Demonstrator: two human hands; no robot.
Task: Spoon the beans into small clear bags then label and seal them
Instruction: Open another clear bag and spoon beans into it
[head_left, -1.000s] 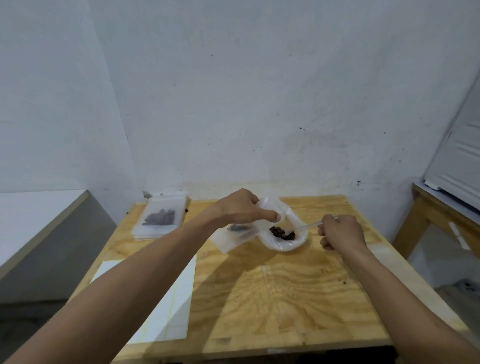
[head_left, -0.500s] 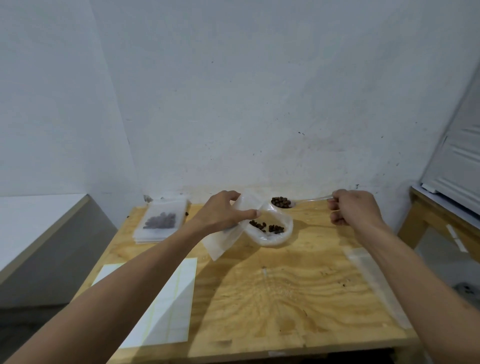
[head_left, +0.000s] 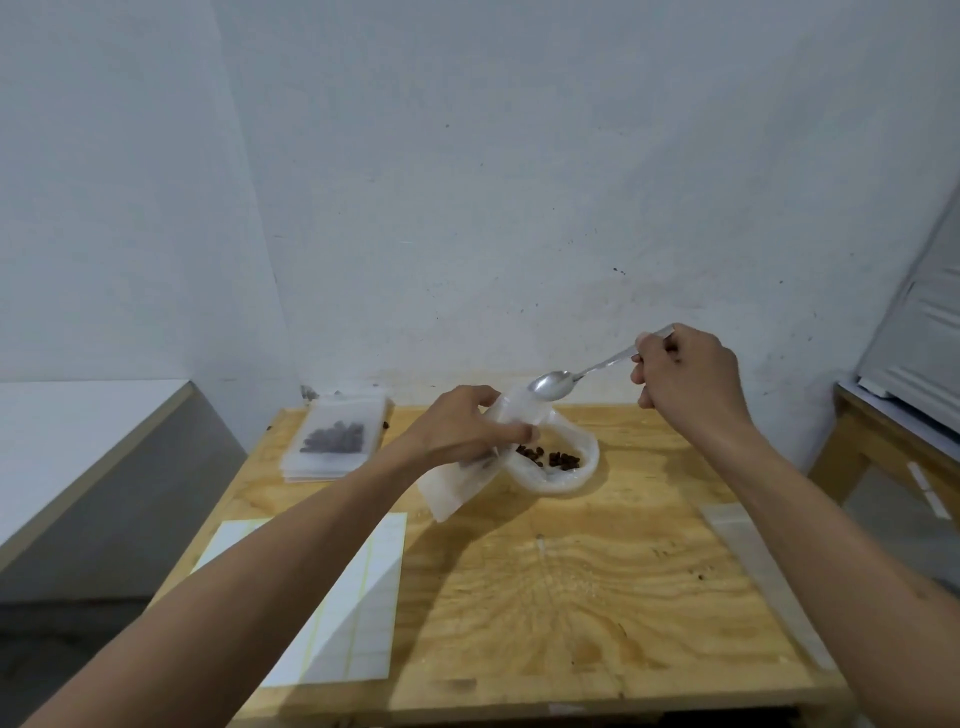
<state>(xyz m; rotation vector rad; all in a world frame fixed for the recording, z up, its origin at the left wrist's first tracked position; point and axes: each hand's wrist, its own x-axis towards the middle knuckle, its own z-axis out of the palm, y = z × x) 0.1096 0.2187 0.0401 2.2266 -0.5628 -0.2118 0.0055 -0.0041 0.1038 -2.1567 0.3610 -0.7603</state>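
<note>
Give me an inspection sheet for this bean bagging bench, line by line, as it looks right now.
Surface: plywood table, a few dark specks.
Job's things: spoon tipped at the mouth of the small clear bag; loose beans in the white bowl; filled bags stacked at far left; label sheet at near left.
Clutter: clear plastic strip at the right edge.
Grippers: left hand holds the bag; right hand grips the spoon.
Cables: nothing seen.
Surroundings: white wall; white counter on the left; wooden stand on the right.
</note>
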